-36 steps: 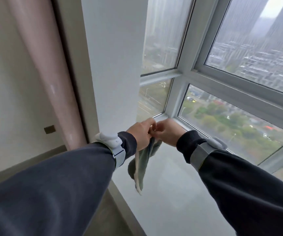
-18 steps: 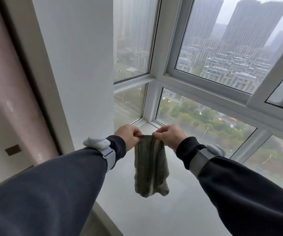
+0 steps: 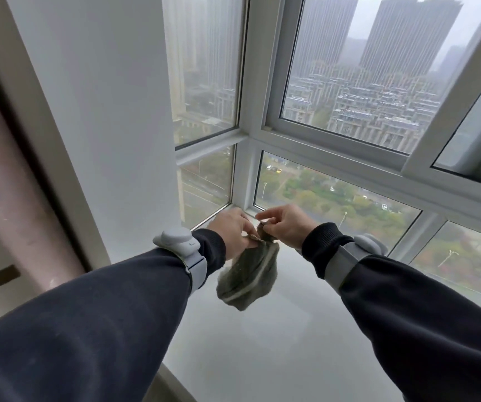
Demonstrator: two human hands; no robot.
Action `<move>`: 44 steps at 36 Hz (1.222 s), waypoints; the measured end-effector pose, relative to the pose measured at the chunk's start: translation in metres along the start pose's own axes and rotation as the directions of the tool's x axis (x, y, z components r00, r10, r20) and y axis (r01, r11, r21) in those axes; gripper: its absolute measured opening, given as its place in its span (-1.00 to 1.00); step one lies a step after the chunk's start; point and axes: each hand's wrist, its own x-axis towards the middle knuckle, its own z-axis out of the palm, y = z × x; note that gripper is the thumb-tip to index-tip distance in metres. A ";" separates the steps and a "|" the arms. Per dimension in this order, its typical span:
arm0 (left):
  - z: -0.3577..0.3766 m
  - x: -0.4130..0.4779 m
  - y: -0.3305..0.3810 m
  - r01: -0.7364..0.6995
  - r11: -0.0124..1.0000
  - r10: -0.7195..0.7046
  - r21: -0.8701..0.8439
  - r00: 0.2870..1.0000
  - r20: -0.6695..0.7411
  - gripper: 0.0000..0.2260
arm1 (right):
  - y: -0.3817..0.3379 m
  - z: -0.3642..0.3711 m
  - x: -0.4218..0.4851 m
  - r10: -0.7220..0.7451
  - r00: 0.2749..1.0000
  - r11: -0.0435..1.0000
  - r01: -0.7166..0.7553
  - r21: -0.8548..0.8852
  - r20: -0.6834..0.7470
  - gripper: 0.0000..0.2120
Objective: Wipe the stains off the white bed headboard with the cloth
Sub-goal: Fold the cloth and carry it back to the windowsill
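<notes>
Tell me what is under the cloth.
Under the cloth, held by the left hand and right hand, lies the pale window ledge. The patch behind the cloth is hidden.

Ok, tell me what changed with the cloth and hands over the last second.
The cloth, spread flat between the hands half a second ago, is now gathered into a bunch; the left hand and right hand have closed together at its top. Both still grip it above the sill.

The single wide-angle camera sat on the person's head, looking forward and down from near onto the windowsill [image 3: 262, 358], facing the corner window [image 3: 349, 82].
</notes>
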 end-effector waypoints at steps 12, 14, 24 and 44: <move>0.002 -0.001 0.019 0.065 0.964 -0.040 -0.258 0.994 0.100 -0.91 | 0.002 -0.009 -0.008 -0.033 0.996 0.998 0.037 0.043 -0.081 -0.71; 0.004 -0.002 0.025 0.051 0.960 -0.018 -0.276 0.993 0.121 -0.91 | 0.006 -0.007 -0.010 -0.028 0.994 0.999 0.032 0.036 -0.109 -0.72; 0.008 -0.001 0.033 0.075 0.972 -0.044 -0.225 0.989 0.143 -0.94 | 0.012 -0.009 -0.013 -0.011 0.981 0.998 -0.003 -0.069 -0.195 -0.86; 0.007 -0.016 0.045 0.068 0.957 -0.027 -0.283 0.989 0.145 -0.92 | 0.015 -0.015 -0.033 0.034 0.992 0.963 -0.001 0.271 -0.118 -0.66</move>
